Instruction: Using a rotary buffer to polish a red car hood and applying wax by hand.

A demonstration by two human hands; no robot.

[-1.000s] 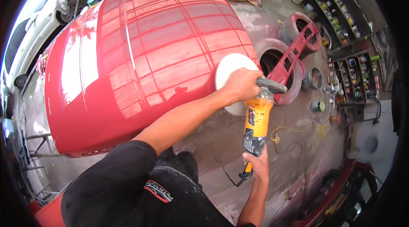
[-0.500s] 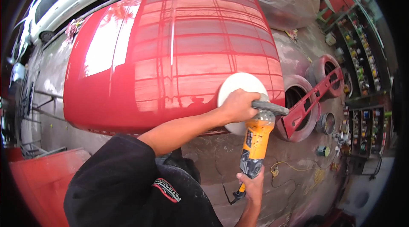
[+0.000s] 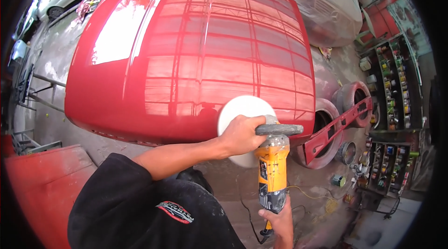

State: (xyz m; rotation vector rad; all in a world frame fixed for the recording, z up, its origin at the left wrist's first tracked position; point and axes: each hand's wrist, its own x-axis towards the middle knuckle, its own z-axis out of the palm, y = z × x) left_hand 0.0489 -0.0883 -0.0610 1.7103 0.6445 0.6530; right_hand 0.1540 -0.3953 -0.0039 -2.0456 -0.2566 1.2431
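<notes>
A yellow and black polisher (image 3: 273, 165) is in both my hands at the near right edge of a glossy red car panel (image 3: 186, 57). My left hand (image 3: 243, 136) is closed round the grip by its head, beside the black side handle (image 3: 279, 130). Lower down, my right hand (image 3: 280, 216) wraps the rear end, where the cord comes out. The round white pad (image 3: 245, 108) overlaps the panel's near edge and extends past it; whether it touches the paint I cannot tell. My left hand and the polisher's head hide part of the pad.
Right of the panel, a narrow red trim piece (image 3: 333, 130) rests across two tires (image 3: 353, 104). Cords (image 3: 308, 194) trail over the floor near my right hand. Shelves of small cans (image 3: 394, 85) stand at the right, a covered car (image 3: 310, 6) at the back, a red panel (image 3: 51, 179) near left.
The polisher and both hands have shifted left along the panel's near edge, pad included. The whole view has also turned slightly. Both hands keep their hold.
</notes>
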